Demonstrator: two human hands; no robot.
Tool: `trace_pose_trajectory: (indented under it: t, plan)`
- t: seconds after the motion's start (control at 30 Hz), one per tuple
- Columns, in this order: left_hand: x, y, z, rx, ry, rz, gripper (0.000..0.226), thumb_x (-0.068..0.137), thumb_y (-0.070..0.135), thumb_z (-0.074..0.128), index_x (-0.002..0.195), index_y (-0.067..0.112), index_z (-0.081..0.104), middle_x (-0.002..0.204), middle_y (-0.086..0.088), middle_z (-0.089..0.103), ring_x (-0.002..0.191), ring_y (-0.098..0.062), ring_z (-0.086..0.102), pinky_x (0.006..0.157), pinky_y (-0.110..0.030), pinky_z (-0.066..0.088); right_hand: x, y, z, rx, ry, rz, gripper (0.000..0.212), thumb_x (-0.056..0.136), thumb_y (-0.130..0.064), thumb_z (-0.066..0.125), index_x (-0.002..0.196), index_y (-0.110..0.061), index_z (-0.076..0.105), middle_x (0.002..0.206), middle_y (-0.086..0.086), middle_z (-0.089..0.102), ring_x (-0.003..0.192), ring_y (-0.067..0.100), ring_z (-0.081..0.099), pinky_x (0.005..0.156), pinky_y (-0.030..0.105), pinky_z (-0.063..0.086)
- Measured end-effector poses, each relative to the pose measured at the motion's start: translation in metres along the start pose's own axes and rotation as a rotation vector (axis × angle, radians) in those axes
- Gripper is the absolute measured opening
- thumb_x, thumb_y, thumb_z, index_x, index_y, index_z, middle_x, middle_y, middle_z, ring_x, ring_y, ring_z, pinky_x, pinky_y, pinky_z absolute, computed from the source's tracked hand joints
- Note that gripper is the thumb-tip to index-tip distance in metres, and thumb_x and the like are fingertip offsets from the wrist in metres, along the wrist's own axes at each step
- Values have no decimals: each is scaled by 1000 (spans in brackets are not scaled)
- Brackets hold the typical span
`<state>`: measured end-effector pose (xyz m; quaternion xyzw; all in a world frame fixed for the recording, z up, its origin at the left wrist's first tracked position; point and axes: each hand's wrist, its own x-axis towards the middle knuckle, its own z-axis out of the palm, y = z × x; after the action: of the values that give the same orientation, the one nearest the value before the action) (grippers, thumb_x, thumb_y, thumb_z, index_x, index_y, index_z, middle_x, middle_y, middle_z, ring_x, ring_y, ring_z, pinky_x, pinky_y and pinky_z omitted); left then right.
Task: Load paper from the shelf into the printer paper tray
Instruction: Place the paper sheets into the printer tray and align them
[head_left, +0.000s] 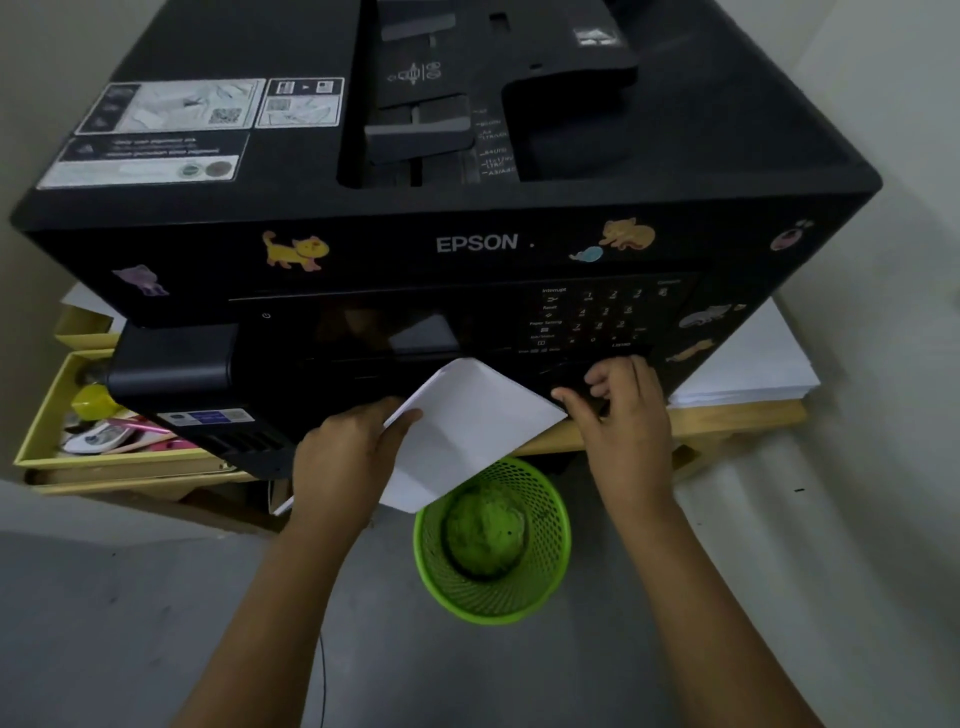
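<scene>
The left hand (345, 457) is gripping a thin sheaf of paper (467, 431) just below the printer (467, 244) front — tilted, one corner tucked under the control panel. The right hand (626, 410) is holding nothing, its fingers curled against the printer's lower front, thumb touching the paper's edge. With no tray visibly open, the sheets risk buckling — or slipping into the green bin (493, 545) directly beneath the printer.

Two bare forearms, no sleeves in sight, bare left hand (345, 457), bare right hand (626, 415), no rings, no wristwear
</scene>
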<state>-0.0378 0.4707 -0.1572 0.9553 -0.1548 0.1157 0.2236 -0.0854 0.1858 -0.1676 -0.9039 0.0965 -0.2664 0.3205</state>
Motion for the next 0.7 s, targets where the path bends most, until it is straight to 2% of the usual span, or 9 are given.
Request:
trace_pose_trajectory:
  t: [0.13, 0.23, 0.53, 0.7]
  plan:
    - [2, 0, 4, -7, 0, -4, 33, 94, 44, 61, 106, 20, 79, 67, -5, 68, 57, -32, 65, 50, -26, 30, -1, 2, 3, 22, 21, 11, 31, 92, -24, 85, 100, -10, 58, 103, 1, 54, 93, 22, 57, 78, 50, 56]
    - [4, -4, 6, -6, 1, -2, 34, 94, 45, 61, 108, 21, 79, 71, -5, 70, 61, -33, 67, 52, -27, 33, 0, 5, 6, 6, 33, 1, 32, 91, -23, 86, 99, -9, 58, 102, 2, 54, 94, 23, 56, 76, 51, 55]
    - [4, -2, 5, -13, -1, -9, 33, 94, 44, 61, 109, 20, 78, 69, -6, 69, 59, -34, 65, 53, -27, 35, -1, 6, 7, 2, 21, 3, 32, 94, -29, 84, 98, -8, 60, 104, 3, 55, 95, 25, 56, 77, 51, 54]
    - [4, 1, -1, -8, -45, -20, 22, 97, 37, 71, 107, 18, 77, 69, -7, 69, 59, -33, 64, 52, -29, 37, -2, 2, 4, -39, -1, -11, 31, 95, -29, 82, 101, -10, 59, 107, 5, 55, 97, 26, 57, 79, 49, 55]
